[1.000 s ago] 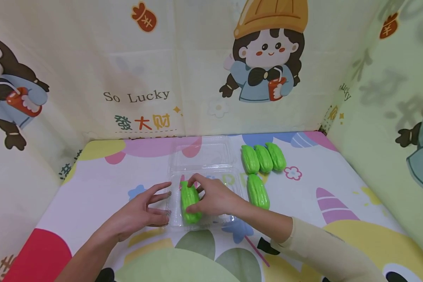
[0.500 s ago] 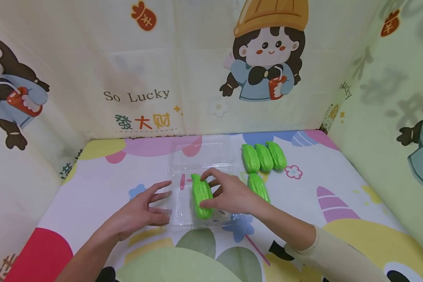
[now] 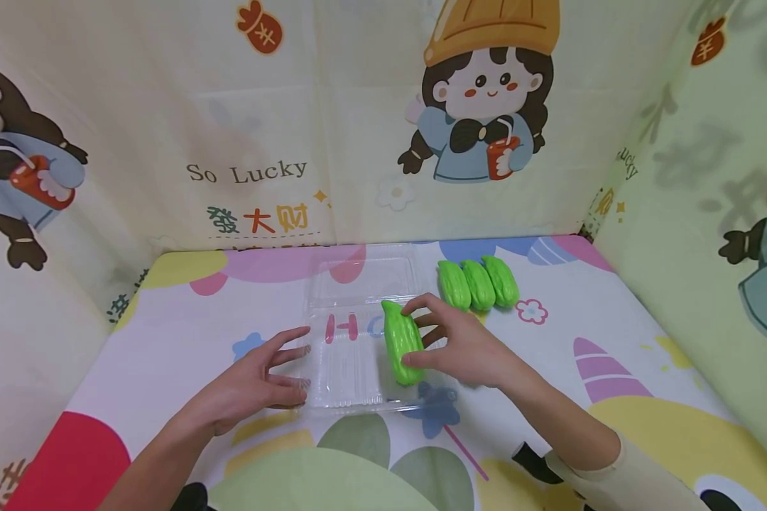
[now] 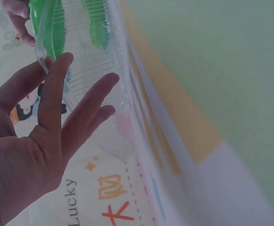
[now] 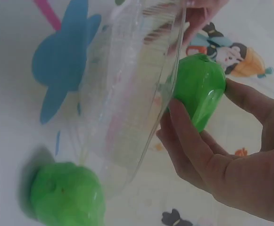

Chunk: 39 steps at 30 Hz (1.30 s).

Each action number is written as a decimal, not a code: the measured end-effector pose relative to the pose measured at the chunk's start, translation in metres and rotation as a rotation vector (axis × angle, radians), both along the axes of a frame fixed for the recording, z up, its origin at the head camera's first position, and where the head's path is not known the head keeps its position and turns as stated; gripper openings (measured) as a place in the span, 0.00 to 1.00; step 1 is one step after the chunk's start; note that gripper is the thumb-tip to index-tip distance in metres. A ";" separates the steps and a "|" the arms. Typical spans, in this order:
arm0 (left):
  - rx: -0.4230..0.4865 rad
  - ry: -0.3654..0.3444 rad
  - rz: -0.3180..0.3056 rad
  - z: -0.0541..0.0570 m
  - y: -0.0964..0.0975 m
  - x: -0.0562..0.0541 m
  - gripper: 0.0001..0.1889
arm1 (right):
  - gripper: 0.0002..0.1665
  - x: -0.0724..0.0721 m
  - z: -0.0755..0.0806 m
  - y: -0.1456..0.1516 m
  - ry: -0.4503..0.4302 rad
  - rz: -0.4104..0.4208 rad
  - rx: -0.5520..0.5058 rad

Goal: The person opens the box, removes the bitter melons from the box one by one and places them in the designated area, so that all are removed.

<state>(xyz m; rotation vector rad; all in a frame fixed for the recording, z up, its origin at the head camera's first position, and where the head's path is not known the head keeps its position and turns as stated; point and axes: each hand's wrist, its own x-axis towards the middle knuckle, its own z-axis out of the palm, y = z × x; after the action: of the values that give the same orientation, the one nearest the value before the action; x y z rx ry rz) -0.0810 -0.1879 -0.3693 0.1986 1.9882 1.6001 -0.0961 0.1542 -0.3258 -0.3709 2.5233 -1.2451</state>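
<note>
A bright green, ridged toy vegetable [image 3: 401, 348] is in my right hand [image 3: 463, 348], thumb on its near part and fingertips near its top. It is tilted slightly and overlaps the right part of a clear plastic clamshell box [image 3: 332, 383] in the head view; the right wrist view shows it above the box's rim. My left hand [image 3: 256, 390] rests at the box's left edge, its fingers [image 4: 52, 103] spread and fairly straight, fingertips right at the wall. The box's lid [image 3: 364, 277] lies folded back, away from me.
Several more such toy vegetables [image 3: 479, 285] lie side by side at the back right. One more [image 5: 68, 195] lies on the table to the box's right, hidden behind my right hand in the head view. Patterned cloth [image 3: 358, 142] hangs behind the table.
My right hand has lifted the green toy vegetable from the box's left side and carried it rightward to above the box's right part. My left hand has stayed in place.
</note>
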 end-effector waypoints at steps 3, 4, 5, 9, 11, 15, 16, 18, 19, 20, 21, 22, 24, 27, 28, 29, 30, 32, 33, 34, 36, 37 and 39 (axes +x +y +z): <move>-0.012 -0.001 0.000 0.000 0.000 0.000 0.52 | 0.34 0.000 0.001 0.010 0.012 -0.015 0.009; -0.017 -0.002 0.001 0.000 0.000 0.000 0.52 | 0.35 0.000 0.001 0.013 0.014 -0.018 0.008; -0.023 -0.003 0.005 0.001 0.000 0.000 0.52 | 0.35 0.000 0.002 0.016 0.013 -0.026 0.007; -0.034 -0.009 0.014 0.001 0.002 -0.001 0.52 | 0.36 0.000 0.002 0.029 0.011 -0.054 0.009; -0.042 -0.010 0.019 0.002 0.002 -0.001 0.52 | 0.36 -0.001 0.003 0.036 0.008 -0.066 0.009; -0.057 -0.010 0.027 0.003 0.004 -0.001 0.51 | 0.37 -0.002 0.006 0.048 0.009 -0.075 0.009; -0.061 -0.009 0.029 0.003 0.004 -0.001 0.51 | 0.37 -0.003 0.006 0.051 0.009 -0.077 0.011; -0.064 -0.009 0.030 0.004 0.004 -0.001 0.51 | 0.37 -0.003 0.008 0.057 0.012 -0.082 0.021; -0.065 -0.010 0.029 0.004 0.004 -0.001 0.51 | 0.38 -0.003 0.008 0.060 0.013 -0.084 0.025; -0.066 -0.010 0.030 0.003 0.004 -0.001 0.51 | 0.38 -0.004 0.008 0.062 0.013 -0.087 0.031; -0.066 -0.011 0.030 0.003 0.004 0.000 0.51 | 0.38 -0.004 0.009 0.065 0.010 -0.090 0.037; -0.067 -0.011 0.030 0.003 0.004 0.000 0.51 | 0.38 -0.004 0.009 0.067 0.006 -0.092 0.042; -0.070 -0.010 0.029 0.003 0.004 0.000 0.51 | 0.39 -0.004 0.011 0.072 0.007 -0.092 0.053; -0.076 -0.008 0.029 0.002 0.004 0.000 0.51 | 0.39 -0.004 0.013 0.080 0.002 -0.088 0.060; -0.077 -0.007 0.028 0.002 0.004 0.000 0.51 | 0.39 -0.004 0.013 0.083 0.002 -0.086 0.062; -0.077 -0.006 0.028 0.002 0.004 0.000 0.51 | 0.40 -0.005 0.013 0.086 0.004 -0.085 0.068; -0.074 -0.007 0.027 0.002 0.004 0.000 0.51 | 0.40 -0.005 0.013 0.089 0.001 -0.084 0.072; -0.068 -0.006 0.026 0.003 0.004 0.000 0.52 | 0.40 -0.005 0.013 0.094 -0.009 -0.087 0.083; -0.064 -0.006 0.025 0.003 0.004 0.000 0.52 | 0.40 -0.005 0.013 0.097 -0.013 -0.089 0.091; -0.061 -0.005 0.022 0.003 0.003 0.000 0.52 | 0.40 -0.006 0.012 0.099 -0.018 -0.089 0.096; -0.056 -0.005 0.017 0.003 0.003 0.000 0.52 | 0.40 -0.006 0.012 0.103 -0.037 -0.091 0.100; -0.054 -0.006 0.016 0.003 0.003 0.000 0.52 | 0.40 -0.006 0.011 0.105 -0.046 -0.091 0.102; -0.052 -0.006 0.012 0.003 0.003 0.000 0.52 | 0.40 -0.006 0.010 0.108 -0.061 -0.087 0.111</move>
<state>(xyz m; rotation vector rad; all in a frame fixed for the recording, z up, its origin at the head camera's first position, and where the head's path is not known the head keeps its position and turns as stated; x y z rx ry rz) -0.0811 -0.1847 -0.3666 0.1617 2.0271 1.5528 -0.1024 0.2620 -0.3155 -0.1967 2.5669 -1.1229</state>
